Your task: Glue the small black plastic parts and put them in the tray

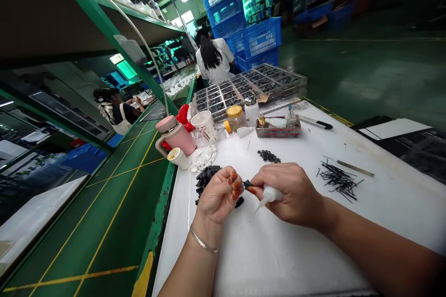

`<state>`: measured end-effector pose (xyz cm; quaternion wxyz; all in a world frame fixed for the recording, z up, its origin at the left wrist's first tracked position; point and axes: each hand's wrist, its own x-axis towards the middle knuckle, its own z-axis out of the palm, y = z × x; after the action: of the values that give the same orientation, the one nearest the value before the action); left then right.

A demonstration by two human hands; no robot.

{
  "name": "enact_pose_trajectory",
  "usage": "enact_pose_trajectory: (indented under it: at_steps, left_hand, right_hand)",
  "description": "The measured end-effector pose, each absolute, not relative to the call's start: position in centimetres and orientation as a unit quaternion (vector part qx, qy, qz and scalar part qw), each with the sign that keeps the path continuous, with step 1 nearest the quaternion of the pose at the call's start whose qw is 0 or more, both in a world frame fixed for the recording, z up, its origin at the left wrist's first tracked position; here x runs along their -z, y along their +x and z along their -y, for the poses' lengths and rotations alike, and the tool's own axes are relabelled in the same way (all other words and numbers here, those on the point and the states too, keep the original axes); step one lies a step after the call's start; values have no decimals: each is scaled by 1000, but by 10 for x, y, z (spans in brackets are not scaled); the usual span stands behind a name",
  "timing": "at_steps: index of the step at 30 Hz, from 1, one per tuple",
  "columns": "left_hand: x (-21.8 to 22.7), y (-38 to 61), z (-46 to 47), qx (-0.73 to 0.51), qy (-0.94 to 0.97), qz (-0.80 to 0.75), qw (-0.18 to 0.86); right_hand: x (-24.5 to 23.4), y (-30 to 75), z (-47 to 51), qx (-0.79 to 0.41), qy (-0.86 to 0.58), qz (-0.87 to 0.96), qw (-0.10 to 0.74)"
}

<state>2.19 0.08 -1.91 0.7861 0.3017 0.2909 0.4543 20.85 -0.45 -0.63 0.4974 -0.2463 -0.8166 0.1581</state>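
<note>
In your head view, the small black piece [247, 184] is dark and compact, and much of it is hidden by fingers, so its full outline cannot be made out. You pinch it between the thumb and forefinger of your right hand [296, 192], right beside the fingertips of your left hand [220, 195]. The same right hand is closed around a white squeeze bottle [272, 194], gripped in the curled lower fingers; its pale nozzle tapers to a thin tip, tilted down and to the left, above the white tabletop [278, 255].

Your left hand, with a silvery bracelet [202, 241] at its wrist, has its fingers drawn together in a pinch; whatever lies between them is too small to tell.

Behind your left hand, and partly covered by it, sits a heap of glossy black parts [205, 178]. Farther out, between your two hands, lies a cluster of little black rings [269, 156]. Over to the right of your right hand, apart from it, thin black strips [339, 178] lie crisscrossed in a loose pile, with a slim metal tool [355, 168] just beside them. Beyond the rings stands a shallow box [278, 132] with small bottles in it.
</note>
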Motion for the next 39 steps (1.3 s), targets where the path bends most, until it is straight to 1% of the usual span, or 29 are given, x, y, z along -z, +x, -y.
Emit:
enact_pose_trajectory:
  at_steps: [8, 13, 24, 32, 34, 35, 37, 39]
  left_hand:
    - [17, 26, 1, -428, 315, -295, 794]
    - [20, 24, 1, -433, 311, -289, 795]
    - [16, 27, 0, -413, 331, -269, 805]
    - [18, 26, -1, -406, 343, -267, 804]
    - [20, 25, -2, -409, 350, -261, 801]
    - [21, 24, -2, -411, 355, -260, 799]
    - [22, 23, -3, -416, 368, -260, 790]
    - [22, 23, -2, -421, 380, -266, 779]
  right_hand:
    - [6, 208, 7, -134, -229, 836, 480]
    - [4, 209, 7, -126, -234, 844, 465]
    - [5, 208, 4, -109, -218, 842, 482]
    - [5, 211, 6, -116, -218, 849, 467]
    - [3, 211, 6, -169, -233, 836, 467]
    - [1, 212, 6, -220, -250, 821, 464]
    - [-2, 213, 5, -375, -293, 762, 440]
    - [-5, 212, 2, -552, -317, 665, 392]
